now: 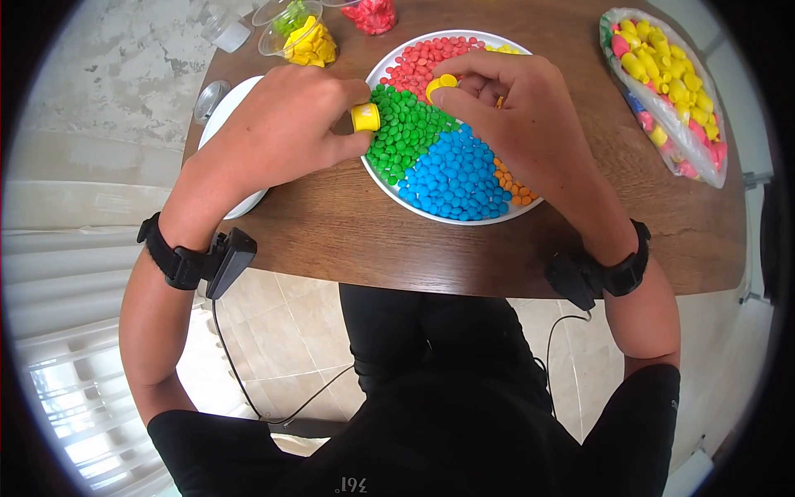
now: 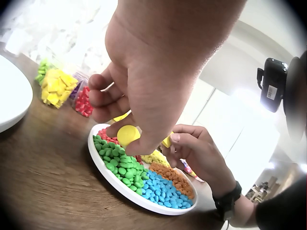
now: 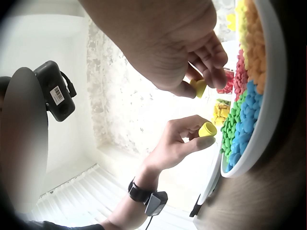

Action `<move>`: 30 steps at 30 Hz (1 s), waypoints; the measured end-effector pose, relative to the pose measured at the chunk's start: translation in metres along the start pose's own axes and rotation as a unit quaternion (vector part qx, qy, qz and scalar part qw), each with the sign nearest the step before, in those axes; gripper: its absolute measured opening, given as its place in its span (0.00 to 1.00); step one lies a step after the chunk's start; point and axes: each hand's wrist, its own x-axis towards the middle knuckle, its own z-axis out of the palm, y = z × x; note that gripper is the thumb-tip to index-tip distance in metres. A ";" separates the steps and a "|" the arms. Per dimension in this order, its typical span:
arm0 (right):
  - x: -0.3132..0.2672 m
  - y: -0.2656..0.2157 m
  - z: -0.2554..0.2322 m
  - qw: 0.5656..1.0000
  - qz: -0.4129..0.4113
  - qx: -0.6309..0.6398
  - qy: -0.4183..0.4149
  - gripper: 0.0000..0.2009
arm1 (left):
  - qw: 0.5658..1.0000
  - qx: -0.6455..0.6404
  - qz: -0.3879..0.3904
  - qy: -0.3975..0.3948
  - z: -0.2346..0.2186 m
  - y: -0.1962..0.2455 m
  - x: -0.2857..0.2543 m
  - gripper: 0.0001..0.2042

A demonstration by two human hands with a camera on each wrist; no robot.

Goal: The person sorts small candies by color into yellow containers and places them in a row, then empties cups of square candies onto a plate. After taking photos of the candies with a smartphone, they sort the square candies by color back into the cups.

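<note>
Thumb and fingers of my left hand (image 1: 277,120) pinch a small yellow cup (image 1: 365,118), held sideways above the plate's left edge. Its open, hollow end shows in the right wrist view. My right hand (image 1: 530,108) pinches a smaller yellow cap-like piece (image 1: 439,87) over the plate, with the other fingers curled in. Under both hands lies a round white plate (image 3: 276,72) of candies sorted by colour. Green candies (image 1: 406,124) lie on the left, blue candies (image 1: 455,178) at the front, orange candies (image 1: 515,189) on the right, and red candies (image 1: 414,65) and yellow candies (image 1: 505,50) behind.
A clear bag (image 1: 667,74) of small yellow and pink containers lies at the right. At the back left stand tubs with yellow pieces (image 1: 310,43) and red pieces (image 1: 370,15). Another white plate (image 2: 14,91) is on the left of the wooden table (image 1: 331,248).
</note>
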 end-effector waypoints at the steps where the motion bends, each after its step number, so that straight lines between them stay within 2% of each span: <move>1: 0.000 0.001 0.000 1.000 -0.010 -0.003 0.007 0.12 | 1.000 -0.005 -0.014 -0.004 -0.002 0.001 0.001 0.13; 5: 0.002 0.001 -0.003 1.000 -0.016 0.005 0.016 0.12 | 0.999 -0.044 -0.007 0.030 0.006 -0.006 -0.003 0.12; 7: 0.003 -0.001 -0.004 1.000 -0.015 0.006 0.015 0.12 | 0.957 -0.283 -0.047 0.041 0.015 -0.012 -0.006 0.08; 8: 0.004 -0.001 -0.005 1.000 -0.014 0.007 0.014 0.12 | 0.957 -0.283 -0.047 0.040 0.016 -0.013 -0.008 0.08; 10: 0.004 -0.001 -0.005 1.000 -0.014 0.006 0.012 0.12 | 0.899 -0.419 -0.125 0.021 0.015 -0.012 -0.013 0.06; 11: 0.004 -0.001 -0.005 1.000 -0.013 0.002 0.010 0.12 | 0.899 -0.419 -0.125 0.018 0.015 -0.012 -0.015 0.06; 13: 0.003 -0.002 -0.003 1.000 -0.018 0.003 0.020 0.12 | 0.868 -0.467 -0.167 0.014 0.018 -0.012 -0.020 0.06; 17: 0.003 0.001 0.000 0.999 -0.032 0.008 0.034 0.11 | 0.851 -0.497 -0.172 0.020 0.023 -0.009 -0.022 0.06; 20: 0.004 -0.001 -0.003 1.000 -0.017 0.010 0.019 0.11 | 0.840 -0.523 -0.147 0.012 0.022 -0.002 -0.016 0.07; 22: 0.005 -0.001 -0.004 1.000 -0.002 0.019 0.018 0.11 | 0.809 -0.574 -0.127 0.009 0.020 0.007 -0.009 0.08; 24: 0.006 -0.001 -0.004 0.999 0.012 0.028 0.017 0.11 | 0.804 -0.581 -0.128 -0.008 0.021 0.015 -0.002 0.09; 26: 0.008 0.001 -0.005 0.997 -0.029 0.033 0.057 0.11 | 0.796 -0.594 -0.113 -0.023 0.024 0.021 0.003 0.10; 30: 0.010 0.002 -0.013 0.999 -0.021 0.003 0.047 0.12 | 0.803 -0.584 -0.117 -0.026 0.028 0.023 0.008 0.11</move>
